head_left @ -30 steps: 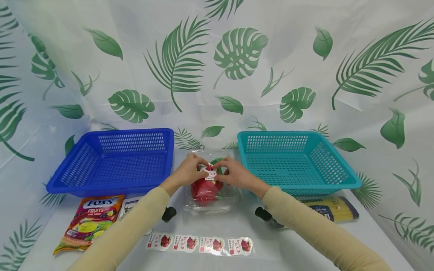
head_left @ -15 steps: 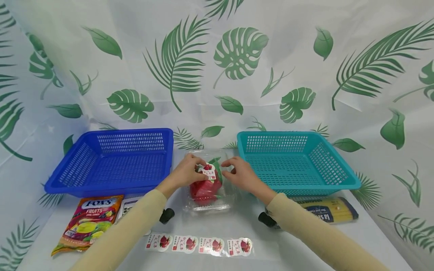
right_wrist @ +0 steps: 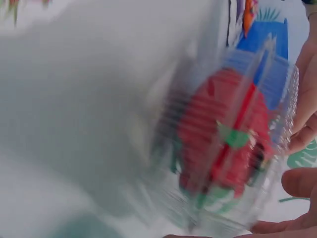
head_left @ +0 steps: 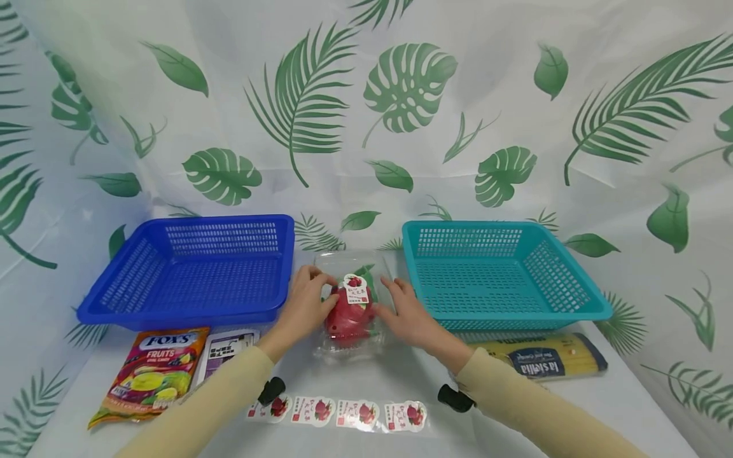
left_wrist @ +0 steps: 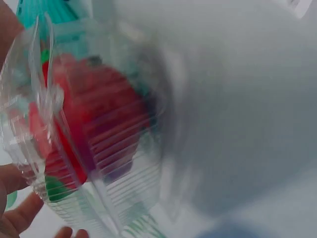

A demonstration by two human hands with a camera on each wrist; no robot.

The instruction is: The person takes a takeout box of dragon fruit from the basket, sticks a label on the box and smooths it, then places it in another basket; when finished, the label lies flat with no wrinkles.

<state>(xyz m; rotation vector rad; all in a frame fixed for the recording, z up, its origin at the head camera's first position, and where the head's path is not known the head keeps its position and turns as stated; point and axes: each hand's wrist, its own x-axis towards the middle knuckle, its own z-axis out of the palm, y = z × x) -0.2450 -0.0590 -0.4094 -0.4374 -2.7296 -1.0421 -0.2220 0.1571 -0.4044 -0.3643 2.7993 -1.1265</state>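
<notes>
A clear plastic clamshell box [head_left: 329, 348] stands mid-table with a red dragon fruit [head_left: 346, 323] inside. On its lid lies a white sticker [head_left: 356, 290] printed with a dragon fruit. My left hand [head_left: 306, 302] is at the box's left side, thumb and fingers spread by the lid's edge. Opposite it, my right hand [head_left: 405, 313] lies along the right side, its fingers loosely extended. In the left wrist view, fingertips [left_wrist: 27, 210] touch the ribbed wall of the box. The right wrist view shows the thumb [right_wrist: 297, 182] apart from the fingers, close to the box.
A blue basket [head_left: 183, 318] stands back left, a teal basket [head_left: 515, 315] back right. Several dragon fruit stickers [head_left: 357, 415] lie on a strip in front. A candy bag [head_left: 151, 375] and a purple-white packet [head_left: 226, 350] lie left; a spaghetti pack [head_left: 550, 357] lies right.
Both hands were pinching the sticker over the lid. The right let go first, then the left. Now they have moved apart and down to the box's sides, the sticker staying on the lid.
</notes>
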